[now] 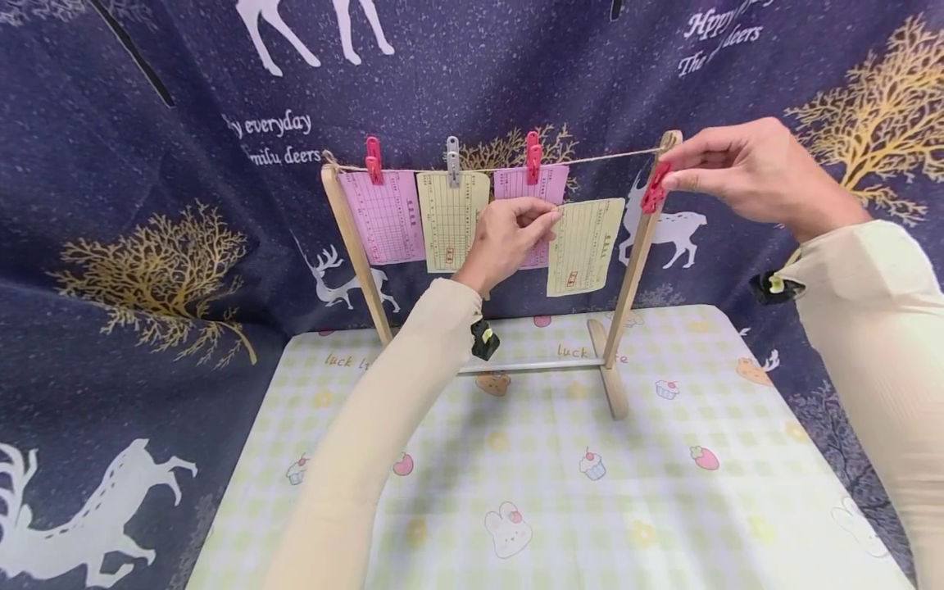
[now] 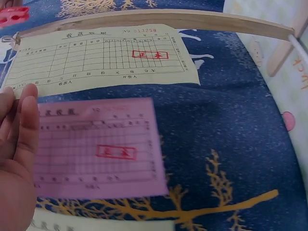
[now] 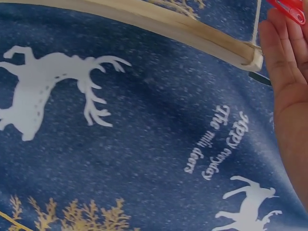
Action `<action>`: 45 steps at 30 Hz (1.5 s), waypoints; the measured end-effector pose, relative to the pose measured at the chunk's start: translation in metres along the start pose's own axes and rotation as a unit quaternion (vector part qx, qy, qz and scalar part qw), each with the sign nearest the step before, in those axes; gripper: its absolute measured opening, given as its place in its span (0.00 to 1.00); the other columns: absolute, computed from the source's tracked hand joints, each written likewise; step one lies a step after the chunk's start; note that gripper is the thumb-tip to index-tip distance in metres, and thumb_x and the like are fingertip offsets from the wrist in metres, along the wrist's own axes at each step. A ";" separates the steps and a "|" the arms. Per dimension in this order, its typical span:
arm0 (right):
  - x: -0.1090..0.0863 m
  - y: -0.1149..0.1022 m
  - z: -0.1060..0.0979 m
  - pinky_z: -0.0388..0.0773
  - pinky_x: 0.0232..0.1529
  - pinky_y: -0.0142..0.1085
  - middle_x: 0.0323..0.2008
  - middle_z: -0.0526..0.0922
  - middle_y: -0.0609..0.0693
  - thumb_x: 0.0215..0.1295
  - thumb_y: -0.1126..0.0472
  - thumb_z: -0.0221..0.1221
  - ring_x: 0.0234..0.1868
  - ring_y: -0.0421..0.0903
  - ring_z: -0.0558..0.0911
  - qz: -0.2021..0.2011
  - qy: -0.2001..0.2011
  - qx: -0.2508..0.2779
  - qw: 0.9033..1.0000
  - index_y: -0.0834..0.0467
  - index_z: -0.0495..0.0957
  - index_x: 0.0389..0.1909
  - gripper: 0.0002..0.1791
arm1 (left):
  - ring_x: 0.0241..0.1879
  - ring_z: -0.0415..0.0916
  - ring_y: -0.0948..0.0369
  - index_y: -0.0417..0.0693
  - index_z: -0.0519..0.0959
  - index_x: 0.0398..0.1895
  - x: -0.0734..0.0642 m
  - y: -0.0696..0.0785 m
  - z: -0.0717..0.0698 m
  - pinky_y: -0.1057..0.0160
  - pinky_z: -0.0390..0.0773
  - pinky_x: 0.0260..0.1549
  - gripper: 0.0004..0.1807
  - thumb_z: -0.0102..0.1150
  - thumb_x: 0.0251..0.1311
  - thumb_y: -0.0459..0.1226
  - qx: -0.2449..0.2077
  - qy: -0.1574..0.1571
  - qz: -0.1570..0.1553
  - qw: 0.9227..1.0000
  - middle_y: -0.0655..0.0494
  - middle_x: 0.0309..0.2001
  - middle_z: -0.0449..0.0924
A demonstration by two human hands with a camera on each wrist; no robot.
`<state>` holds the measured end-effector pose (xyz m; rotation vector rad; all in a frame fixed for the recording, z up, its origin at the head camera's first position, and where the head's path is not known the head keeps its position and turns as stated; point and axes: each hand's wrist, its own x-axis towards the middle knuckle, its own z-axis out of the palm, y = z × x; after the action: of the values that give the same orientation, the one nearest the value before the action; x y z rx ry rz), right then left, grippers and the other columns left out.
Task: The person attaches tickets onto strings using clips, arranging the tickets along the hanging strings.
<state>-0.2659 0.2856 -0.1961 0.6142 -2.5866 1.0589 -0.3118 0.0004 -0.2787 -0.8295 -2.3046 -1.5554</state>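
Observation:
My left hand (image 1: 510, 238) pinches a pale yellow receipt slip (image 1: 586, 246) by its upper left corner, just below the string (image 1: 612, 156). In the left wrist view that slip (image 2: 106, 60) shows a printed grid and a red stamp box. At the right post, my right hand (image 1: 760, 174) holds a red clothespin (image 1: 655, 188) between thumb and fingers. On the string hang a pink slip (image 1: 381, 217) under a red clothespin (image 1: 374, 161), a yellow slip (image 1: 452, 225) under a grey one (image 1: 453, 161), and another pink slip (image 1: 509, 182) under a red one (image 1: 533, 157), partly behind my left hand.
The string is tied between two wooden posts (image 1: 630, 287) of a stand with a white crossbar (image 1: 538, 366). Its right foot (image 1: 610, 385) rests on a checked tablecloth (image 1: 531, 459). Behind it hangs a dark blue cloth (image 1: 442, 90) printed with deer and trees.

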 end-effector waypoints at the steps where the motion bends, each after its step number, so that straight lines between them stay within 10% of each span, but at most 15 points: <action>1: 0.003 -0.002 -0.002 0.69 0.33 0.20 0.30 0.86 0.30 0.65 0.63 0.67 0.33 0.29 0.81 0.002 0.001 -0.003 1.000 0.58 0.87 0.47 0.10 | 0.31 0.85 0.55 0.38 0.86 0.42 0.003 0.002 0.001 0.68 0.79 0.28 0.09 0.63 0.67 0.35 -0.001 0.004 0.000 1.000 0.51 0.29 0.87; 21: 0.040 -0.022 -0.018 0.56 0.21 0.32 0.26 0.85 0.33 0.66 0.58 0.66 0.25 0.39 0.68 0.025 0.021 -0.016 0.999 0.54 0.87 0.46 0.10 | 0.26 0.84 0.63 0.46 0.87 0.45 0.031 0.030 0.016 0.72 0.80 0.25 0.10 0.63 0.67 0.39 0.047 0.052 -0.041 0.997 0.56 0.27 0.87; 45: 0.067 -0.026 -0.001 0.68 0.26 0.24 0.23 0.81 0.25 0.65 0.59 0.68 0.27 0.32 0.76 0.007 0.009 -0.059 0.998 0.62 0.86 0.43 0.11 | 0.25 0.82 0.67 0.43 0.86 0.47 0.039 0.040 0.036 0.74 0.78 0.23 0.11 0.59 0.70 0.38 0.063 0.080 -0.050 0.994 0.55 0.33 0.88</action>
<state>-0.3117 0.2510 -0.1523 0.5558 -2.6192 0.9040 -0.3160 0.0569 -0.2433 -0.5473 -2.3298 -1.4409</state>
